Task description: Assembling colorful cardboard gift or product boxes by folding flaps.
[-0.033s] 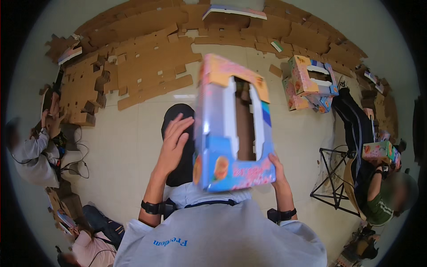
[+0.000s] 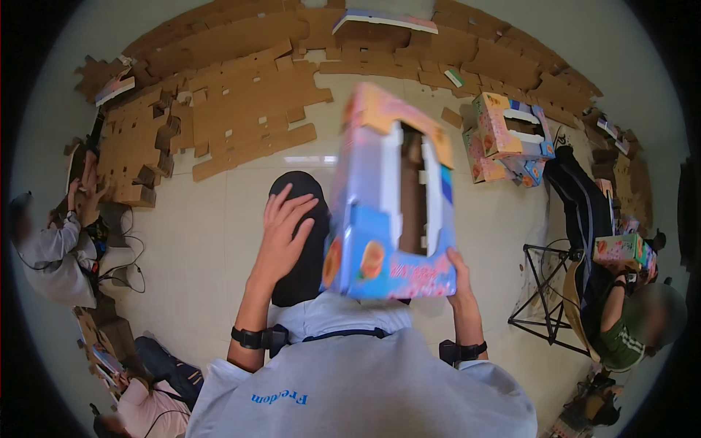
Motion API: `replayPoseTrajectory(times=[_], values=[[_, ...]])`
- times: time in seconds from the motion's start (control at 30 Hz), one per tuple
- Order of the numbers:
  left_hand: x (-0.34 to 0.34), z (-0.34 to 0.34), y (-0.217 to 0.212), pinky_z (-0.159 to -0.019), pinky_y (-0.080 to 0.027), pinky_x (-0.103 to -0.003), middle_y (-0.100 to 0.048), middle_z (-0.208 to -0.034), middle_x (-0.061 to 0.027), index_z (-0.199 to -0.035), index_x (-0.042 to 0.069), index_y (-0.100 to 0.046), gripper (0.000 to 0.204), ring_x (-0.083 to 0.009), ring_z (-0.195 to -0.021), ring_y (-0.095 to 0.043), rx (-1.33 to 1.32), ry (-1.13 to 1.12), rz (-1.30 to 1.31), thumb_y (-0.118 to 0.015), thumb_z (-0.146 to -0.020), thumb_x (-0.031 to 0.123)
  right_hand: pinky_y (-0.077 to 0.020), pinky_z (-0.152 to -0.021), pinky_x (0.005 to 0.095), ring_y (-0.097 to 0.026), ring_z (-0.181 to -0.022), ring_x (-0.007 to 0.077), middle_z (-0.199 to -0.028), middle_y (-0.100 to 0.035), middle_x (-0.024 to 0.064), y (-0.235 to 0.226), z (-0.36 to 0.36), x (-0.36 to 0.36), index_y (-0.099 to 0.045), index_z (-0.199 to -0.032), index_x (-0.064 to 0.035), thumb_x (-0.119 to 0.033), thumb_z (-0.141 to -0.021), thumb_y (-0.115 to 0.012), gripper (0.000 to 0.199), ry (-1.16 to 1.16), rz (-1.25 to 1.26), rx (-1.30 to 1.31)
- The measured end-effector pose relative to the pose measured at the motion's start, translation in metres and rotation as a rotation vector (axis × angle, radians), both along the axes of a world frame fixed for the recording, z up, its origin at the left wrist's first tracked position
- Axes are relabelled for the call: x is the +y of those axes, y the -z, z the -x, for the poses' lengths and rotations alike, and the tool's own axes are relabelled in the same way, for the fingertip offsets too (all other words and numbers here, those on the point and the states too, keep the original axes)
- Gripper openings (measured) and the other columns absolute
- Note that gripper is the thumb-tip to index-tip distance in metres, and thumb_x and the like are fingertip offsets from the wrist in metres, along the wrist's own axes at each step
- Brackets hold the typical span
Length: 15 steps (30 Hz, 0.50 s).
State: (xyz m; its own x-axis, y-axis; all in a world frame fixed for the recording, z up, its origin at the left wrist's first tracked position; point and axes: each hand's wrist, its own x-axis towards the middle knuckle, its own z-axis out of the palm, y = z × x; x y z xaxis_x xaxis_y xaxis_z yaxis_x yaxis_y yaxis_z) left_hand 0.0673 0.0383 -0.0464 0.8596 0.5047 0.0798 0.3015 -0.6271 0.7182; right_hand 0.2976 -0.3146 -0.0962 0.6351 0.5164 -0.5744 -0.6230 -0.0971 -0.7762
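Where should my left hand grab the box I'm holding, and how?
Probably grip the box by its left side, coming from the left: your left hand is open beside it, the right hand holds the lower right edge, and a cutout breaks up the middle.

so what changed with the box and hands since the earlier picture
The printed box has moved slightly right and forward, still held by the right hand. The left hand, open and apart from it, sits barely further left. Nothing was newly grasped or let go. The stacked boxes at the right stayed put.
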Motion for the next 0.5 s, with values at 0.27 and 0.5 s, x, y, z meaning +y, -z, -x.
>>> replayPoseTrajectory(times=[0.27, 0.5], values=[[0.004, 0.001, 0.038, -0.128, -0.029, -0.061, -0.053, -0.163, -0.0081, -0.127, 0.02, -0.079, 0.04, -0.0397, -0.155, -0.039, -0.078, -0.149, -0.369, -0.069, -0.091, 0.006, -0.0412, -0.123, 0.0451, -0.058, -0.141, 0.031, -0.148, -0.064, 0.0164, -0.062, -0.143, 0.033, -0.052, -0.153, -0.0022, -0.048, -0.11, -0.06, 0.063, 0.594, -0.321, -0.178], [0.004, -0.005, 0.042, -0.128, -0.029, -0.06, -0.057, -0.161, -0.0077, -0.122, 0.019, -0.081, 0.038, -0.0393, -0.153, -0.042, -0.126, -0.151, -0.351, -0.068, -0.089, 0.004, -0.0426, -0.12, 0.0394, -0.057, -0.142, 0.029, -0.151, -0.062, 0.0179, -0.022, -0.113, 0.086, -0.045, -0.16, -0.0006, -0.042, -0.109, -0.064, 0.069, -0.05, -0.168, -0.154]])
